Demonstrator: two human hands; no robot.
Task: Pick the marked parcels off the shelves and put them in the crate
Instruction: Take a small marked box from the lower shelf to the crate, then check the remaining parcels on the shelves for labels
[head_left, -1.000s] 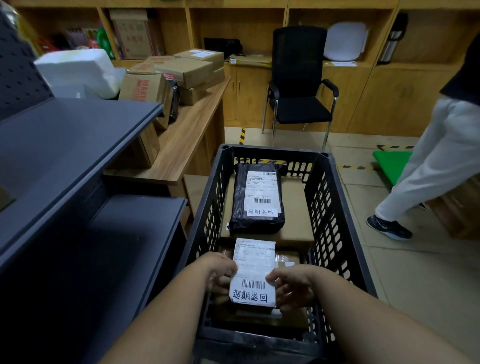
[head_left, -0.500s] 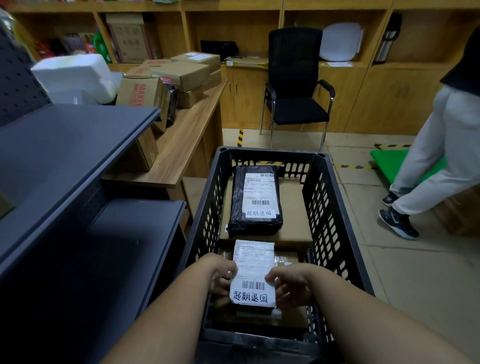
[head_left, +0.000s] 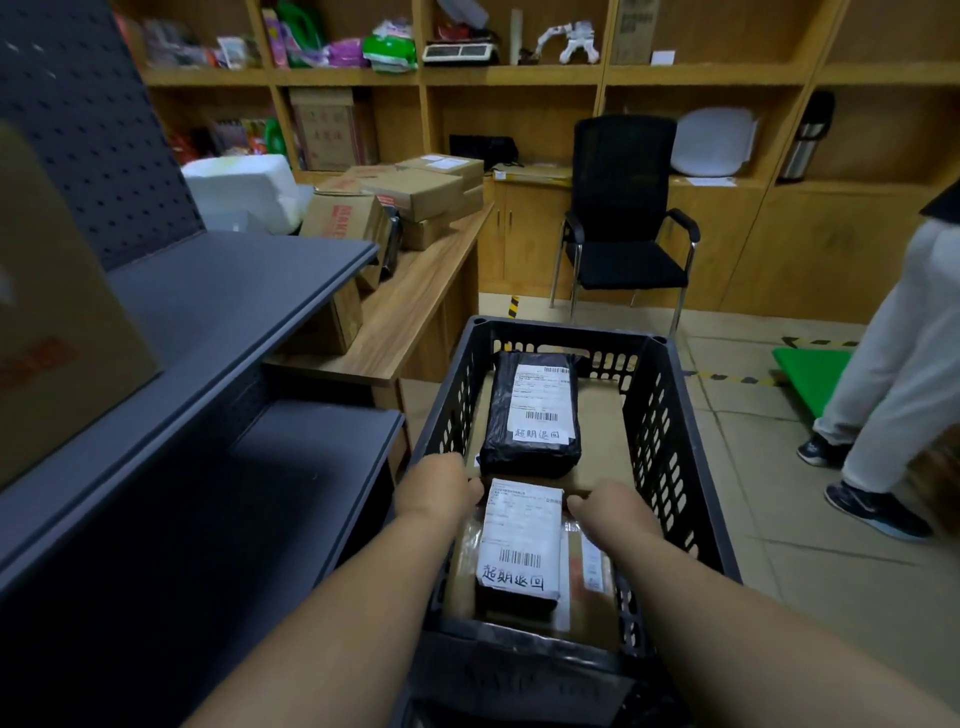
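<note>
Nearest to us, the small dark parcel with a white handwritten-marked label (head_left: 519, 545) lay inside the black perforated plastic crate (head_left: 670, 441), on brown cardboard boxes, its long axis running away from us. Our left hand (head_left: 439, 486) and right hand (head_left: 605, 506) flanked its far end, equally near, wrists bent down; fingers were hidden, so we could not tell the grip. Beyond it lay the black plastic-wrapped parcel with a marked label (head_left: 532, 415). In our judgement, release came next.
</note>
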